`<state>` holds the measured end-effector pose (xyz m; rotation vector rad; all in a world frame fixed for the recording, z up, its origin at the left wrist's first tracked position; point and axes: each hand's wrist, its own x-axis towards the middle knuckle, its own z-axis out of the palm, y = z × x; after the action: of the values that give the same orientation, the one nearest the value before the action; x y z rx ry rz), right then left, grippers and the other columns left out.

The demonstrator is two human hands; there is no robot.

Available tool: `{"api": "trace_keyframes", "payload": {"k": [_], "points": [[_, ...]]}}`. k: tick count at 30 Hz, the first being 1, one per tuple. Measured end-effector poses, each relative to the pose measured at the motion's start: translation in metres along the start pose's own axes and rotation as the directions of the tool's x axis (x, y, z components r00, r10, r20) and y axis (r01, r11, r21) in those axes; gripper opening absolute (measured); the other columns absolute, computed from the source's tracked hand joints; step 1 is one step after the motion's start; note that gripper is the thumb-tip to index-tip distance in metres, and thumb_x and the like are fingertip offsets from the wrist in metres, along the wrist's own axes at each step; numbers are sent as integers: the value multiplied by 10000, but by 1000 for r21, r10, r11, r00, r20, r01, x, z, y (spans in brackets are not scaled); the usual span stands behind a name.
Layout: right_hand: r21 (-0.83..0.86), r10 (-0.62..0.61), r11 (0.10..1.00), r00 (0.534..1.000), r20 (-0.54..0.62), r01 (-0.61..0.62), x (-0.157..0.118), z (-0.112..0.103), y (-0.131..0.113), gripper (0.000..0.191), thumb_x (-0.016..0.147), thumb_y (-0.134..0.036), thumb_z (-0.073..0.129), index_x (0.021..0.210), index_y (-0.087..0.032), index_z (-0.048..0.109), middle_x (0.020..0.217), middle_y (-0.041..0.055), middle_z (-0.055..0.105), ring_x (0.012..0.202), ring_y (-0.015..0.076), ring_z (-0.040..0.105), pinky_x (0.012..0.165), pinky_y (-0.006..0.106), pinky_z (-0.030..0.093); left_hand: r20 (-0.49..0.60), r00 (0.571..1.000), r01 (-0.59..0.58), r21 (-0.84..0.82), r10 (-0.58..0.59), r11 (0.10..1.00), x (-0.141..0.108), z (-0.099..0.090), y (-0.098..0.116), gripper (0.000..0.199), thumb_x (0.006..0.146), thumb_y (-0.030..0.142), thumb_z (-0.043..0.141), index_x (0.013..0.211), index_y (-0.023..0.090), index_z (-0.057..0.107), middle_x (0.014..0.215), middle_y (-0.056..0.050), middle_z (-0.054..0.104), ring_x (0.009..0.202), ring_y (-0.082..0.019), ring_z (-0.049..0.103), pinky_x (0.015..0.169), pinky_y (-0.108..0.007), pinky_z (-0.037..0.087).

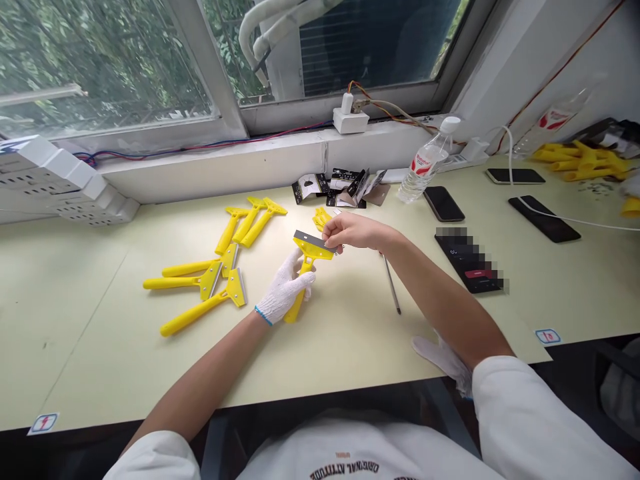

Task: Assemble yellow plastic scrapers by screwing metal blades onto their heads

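A white knit glove with a blue cuff covers my left hand [285,293], which is wrapped round the handle of a yellow scraper [313,249], its head pointing away from me. Across that head lies a grey metal blade [309,239]. My bare right hand [356,231] pinches the blade's right end; the fingertips hide any small part there. Just behind are small yellow pieces [321,217]. A screwdriver [392,285] rests on the table to the right of the scraper. To the left lie several other yellow scrapers [197,308], some with blades showing at their heads.
Black printed cards [345,188] and a water bottle [425,160] stand along the window side. Several phones [444,203] lie at the right, one with a white cable. A loose white glove [443,357] is by my right elbow. White boxes [65,180] stand far left.
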<state>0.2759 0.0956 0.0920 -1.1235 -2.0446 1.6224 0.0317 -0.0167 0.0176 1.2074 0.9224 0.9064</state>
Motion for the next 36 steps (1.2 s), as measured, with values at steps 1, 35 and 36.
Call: {"api": "trace_keyframes", "payload": {"k": [1,35,36], "points": [[-27,25,999,1000,-17,-25,-1,1,-2,58,829,-204,799,841,-179,748,783,25,734,721,165,704,699,277,497,6,1000,-4,1,4,1000,0,0,-1,787,966,414,752,1664,291,411,1206,-62,632,551,-63,602,569,-289,558],[-373,197,921,960,199,-112,-1,28,-14,44,746,-253,660,753,-216,637,716,-5,739,766,197,778,611,286,405,59,998,28,63,-32,998,-4,0,2,313,1005,470,670,1040,162,624,875,-29,683,569,-134,642,584,-296,519],[-377,200,919,958,205,-111,0,28,-14,54,746,-260,663,754,-216,632,733,-9,738,761,195,782,614,288,412,63,998,27,72,-31,997,-4,0,2,307,1005,465,667,1034,161,628,871,-29,682,567,-134,640,582,-296,517]]}}
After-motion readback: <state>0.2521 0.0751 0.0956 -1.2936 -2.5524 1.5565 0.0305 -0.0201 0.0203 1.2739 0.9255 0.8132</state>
